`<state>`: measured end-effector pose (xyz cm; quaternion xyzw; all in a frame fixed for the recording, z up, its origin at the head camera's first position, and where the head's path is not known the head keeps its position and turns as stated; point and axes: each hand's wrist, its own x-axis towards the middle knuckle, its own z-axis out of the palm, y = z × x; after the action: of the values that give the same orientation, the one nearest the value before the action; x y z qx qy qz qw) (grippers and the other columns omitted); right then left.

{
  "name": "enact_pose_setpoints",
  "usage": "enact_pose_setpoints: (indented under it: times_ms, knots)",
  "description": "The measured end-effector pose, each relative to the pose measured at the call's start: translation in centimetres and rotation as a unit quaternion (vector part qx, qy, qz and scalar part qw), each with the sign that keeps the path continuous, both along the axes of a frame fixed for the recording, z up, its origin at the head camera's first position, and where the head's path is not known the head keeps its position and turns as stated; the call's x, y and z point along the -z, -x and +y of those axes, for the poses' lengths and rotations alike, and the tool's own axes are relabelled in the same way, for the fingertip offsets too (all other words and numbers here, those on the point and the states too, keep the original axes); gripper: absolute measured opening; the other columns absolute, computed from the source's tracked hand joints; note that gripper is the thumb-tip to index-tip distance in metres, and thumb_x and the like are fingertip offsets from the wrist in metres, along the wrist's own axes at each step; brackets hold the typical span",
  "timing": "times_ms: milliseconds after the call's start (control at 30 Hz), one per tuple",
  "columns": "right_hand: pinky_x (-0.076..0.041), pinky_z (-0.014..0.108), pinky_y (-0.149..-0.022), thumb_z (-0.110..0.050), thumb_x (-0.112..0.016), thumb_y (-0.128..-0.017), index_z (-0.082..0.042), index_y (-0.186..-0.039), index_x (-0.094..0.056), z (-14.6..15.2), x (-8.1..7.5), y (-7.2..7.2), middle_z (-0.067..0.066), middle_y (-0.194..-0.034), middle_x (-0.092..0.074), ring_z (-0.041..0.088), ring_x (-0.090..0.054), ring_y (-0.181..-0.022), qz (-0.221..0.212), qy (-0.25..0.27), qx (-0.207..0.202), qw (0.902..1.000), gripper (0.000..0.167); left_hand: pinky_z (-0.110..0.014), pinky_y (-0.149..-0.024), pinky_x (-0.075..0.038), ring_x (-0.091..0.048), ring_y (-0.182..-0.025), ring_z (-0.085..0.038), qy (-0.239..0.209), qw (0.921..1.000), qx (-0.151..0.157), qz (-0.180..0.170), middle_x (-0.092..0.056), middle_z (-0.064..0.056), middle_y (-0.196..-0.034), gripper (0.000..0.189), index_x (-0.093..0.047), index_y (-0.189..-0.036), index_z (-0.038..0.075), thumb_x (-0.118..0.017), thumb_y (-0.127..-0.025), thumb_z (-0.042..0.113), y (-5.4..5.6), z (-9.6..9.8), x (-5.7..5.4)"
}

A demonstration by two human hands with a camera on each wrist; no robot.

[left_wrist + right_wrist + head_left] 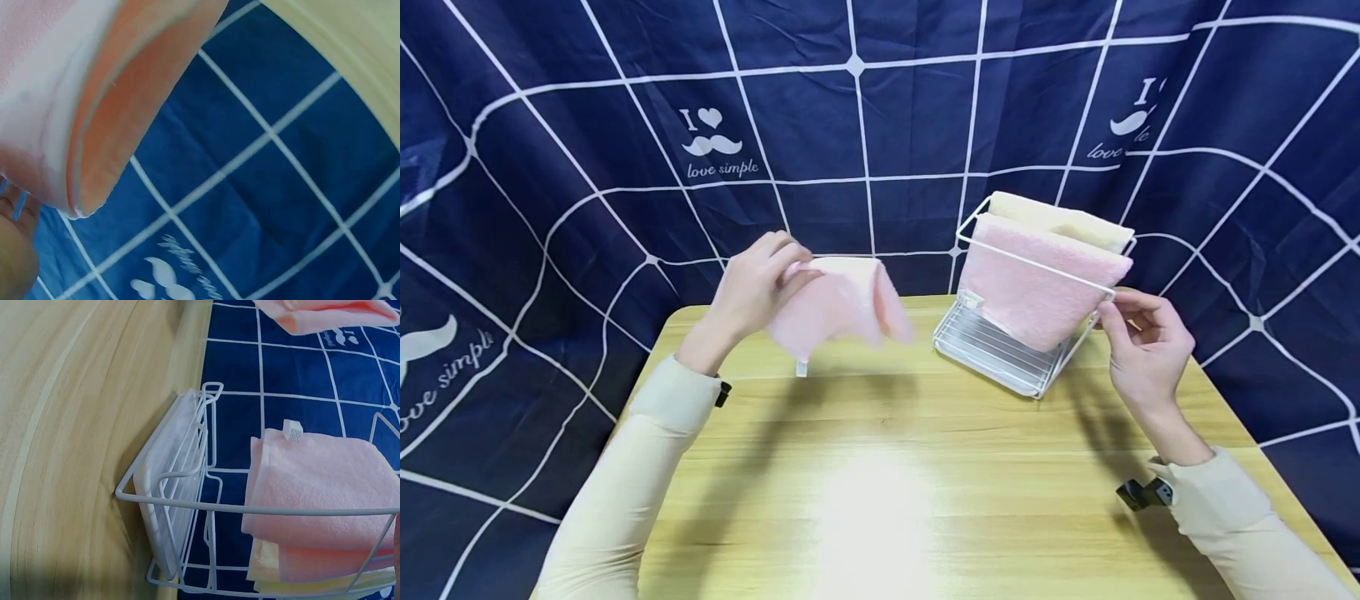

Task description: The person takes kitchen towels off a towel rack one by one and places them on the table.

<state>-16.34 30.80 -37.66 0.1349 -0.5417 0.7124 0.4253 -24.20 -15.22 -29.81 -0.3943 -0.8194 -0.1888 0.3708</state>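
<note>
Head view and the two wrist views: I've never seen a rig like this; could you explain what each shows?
There is no robot here, just a person's two bare hands. The head picture comes from a head-worn camera looking forward and down; the other two come from cameras worn on the wrists. On the table stands a white wire rack with pink cloth and pale yellow cloth in it. The left hand holds a separate pink cloth above the table; the right hand grips the rack's frame.

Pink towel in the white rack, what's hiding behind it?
Behind the pink towel, a pale yellow towel peeks out along the top. In the head view, the pink one covers the yellow one's lower part, so what's there can't be seen.
</note>
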Motion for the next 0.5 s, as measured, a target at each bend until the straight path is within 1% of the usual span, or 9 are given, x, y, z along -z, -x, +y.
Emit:
enact_pose_setpoints:
  times_ms: [133, 233, 367, 500]
  knots:
    - [-0.057, 0.016, -0.065, 0.025, -0.067, -0.085, 0.014, -0.099, -0.071, 0.1, 0.0, -0.1, 0.008, -0.091, -0.079, 0.010, -0.072, -0.071, 0.000, -0.006, 0.003, 1.0000, 0.018, -0.048, -0.072, -0.057, -0.066, -0.089, -0.032, 0.003, 0.9994, -0.030, -0.016, -0.069, -0.012, -0.095, 0.016, -0.069, -0.099, 0.007, -0.079, -0.094, 0.018, 0.3, -1.7, 1.0]
    - [-0.057, 0.016, -0.065, 0.026, -0.066, -0.085, 0.015, -0.099, -0.071, 0.1, 0.1, -0.1, 0.008, -0.092, -0.079, 0.010, -0.072, -0.071, 0.001, -0.008, 0.003, 1.0000, 0.018, -0.051, -0.072, -0.058, -0.067, -0.090, -0.034, 0.009, 0.9987, -0.044, -0.024, -0.069, -0.013, -0.096, 0.015, -0.069, -0.099, 0.007, -0.078, -0.094, 0.017, 0.4, -2.9, 1.8]
    - [-0.058, 0.017, -0.065, 0.027, -0.066, -0.085, 0.015, -0.098, -0.071, 0.1, 0.0, -0.1, 0.008, -0.092, -0.079, 0.011, -0.072, -0.071, 0.004, -0.005, 0.003, 1.0000, 0.018, -0.050, -0.070, -0.056, -0.066, -0.087, -0.034, 0.010, 0.9980, -0.054, -0.030, -0.069, -0.013, -0.094, 0.015, -0.069, -0.099, 0.007, -0.079, -0.093, 0.016, 0.3, -4.3, 2.6]
    - [-0.058, 0.017, -0.065, 0.027, -0.065, -0.085, 0.015, -0.098, -0.071, 0.1, 0.0, -0.1, 0.009, -0.093, -0.079, 0.011, -0.073, -0.071, 0.004, -0.003, 0.002, 1.0000, 0.018, -0.051, -0.071, -0.056, -0.067, -0.089, -0.035, 0.011, 0.9974, -0.062, -0.036, -0.069, -0.013, -0.095, 0.014, -0.070, -0.099, 0.007, -0.080, -0.092, 0.014, 0.2, -5.7, 3.3]
